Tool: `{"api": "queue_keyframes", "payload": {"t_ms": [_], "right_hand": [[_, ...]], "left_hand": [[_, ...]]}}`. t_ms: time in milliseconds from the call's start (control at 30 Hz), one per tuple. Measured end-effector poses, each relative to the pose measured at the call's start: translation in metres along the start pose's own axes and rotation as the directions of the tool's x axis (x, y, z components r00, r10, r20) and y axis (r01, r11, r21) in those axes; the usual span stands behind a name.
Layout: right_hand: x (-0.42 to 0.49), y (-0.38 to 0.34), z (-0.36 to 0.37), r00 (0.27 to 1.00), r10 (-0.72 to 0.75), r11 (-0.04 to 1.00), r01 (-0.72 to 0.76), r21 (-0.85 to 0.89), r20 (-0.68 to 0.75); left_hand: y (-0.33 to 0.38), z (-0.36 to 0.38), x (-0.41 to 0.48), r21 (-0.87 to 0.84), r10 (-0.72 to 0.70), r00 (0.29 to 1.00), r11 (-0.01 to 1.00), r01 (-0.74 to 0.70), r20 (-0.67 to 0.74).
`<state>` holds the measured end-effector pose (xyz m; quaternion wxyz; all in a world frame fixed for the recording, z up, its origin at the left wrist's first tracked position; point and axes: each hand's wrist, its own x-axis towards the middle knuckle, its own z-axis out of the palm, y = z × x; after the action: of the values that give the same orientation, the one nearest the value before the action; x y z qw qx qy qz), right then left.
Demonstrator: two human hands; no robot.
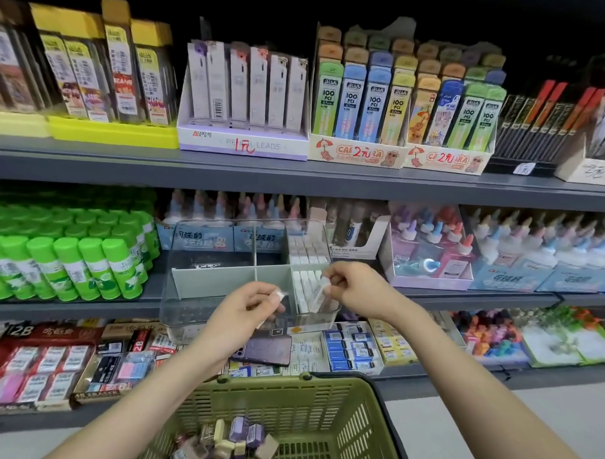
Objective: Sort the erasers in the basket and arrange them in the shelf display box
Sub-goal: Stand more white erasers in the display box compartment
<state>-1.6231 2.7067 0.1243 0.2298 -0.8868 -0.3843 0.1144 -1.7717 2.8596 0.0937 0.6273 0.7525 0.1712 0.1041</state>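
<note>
Head view: two hands are being held up in front of the shelving, and one eraser is being gripped in each. By the left hand (pixel 242 312) a small white eraser (pixel 278 295) is being pinched between thumb and fingers (pixel 258 292), over the front middle of the display box (pixel 207 284). By the right hand (pixel 356 285) a second eraser (pixel 321 292), wrapped in clear film, is being pinched and held tilted over the front right compartment. Two compartments on the box's right side are being occupied by rows of stacked erasers (pixel 307 253), too many to be counted. One green basket (pixel 310 400) is being seen below the forearms, with a pile of loose erasers (pixel 226 441) lying in its bottom, too jumbled to count.

The clear box is being carried by the middle shelf (pixel 468 297), its front end overhanging the shelf edge. Green glue sticks (pixel 65 261) are standing near its left side. One phone (pixel 264 349) is lying on the lower shelf (pixel 437 384) under the overhang. Grey floor (pixel 507 428) is showing right of the basket. The box's top is lying open toward both hands.
</note>
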Motion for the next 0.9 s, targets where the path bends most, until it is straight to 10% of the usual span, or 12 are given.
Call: {"api": "queue_keyframes", "payload": {"t_ms": [400,633,800,900], "right_hand": [[-0.002,-0.001,0.013,0.962,-0.26,0.949,0.237,-0.207,-0.089],[-0.016,0.008,0.047,0.94,-0.238,0.918,0.135,-0.372,-0.245],[-0.029,0.015,0.057,0.977,-0.187,0.85,0.107,-0.516,-0.105],[-0.034,0.013,0.049,0.975,-0.126,0.943,0.061,-0.328,-0.181]], "left_hand": [[-0.004,-0.003,0.008,0.072,0.082,0.997,0.994,-0.082,0.01],[-0.007,0.003,0.012,0.114,0.135,0.991,0.985,-0.131,-0.026],[-0.005,0.009,0.015,0.097,0.109,0.993,0.99,-0.104,-0.041],[-0.007,0.013,0.014,0.091,0.093,0.996,0.992,-0.091,-0.013]]}}
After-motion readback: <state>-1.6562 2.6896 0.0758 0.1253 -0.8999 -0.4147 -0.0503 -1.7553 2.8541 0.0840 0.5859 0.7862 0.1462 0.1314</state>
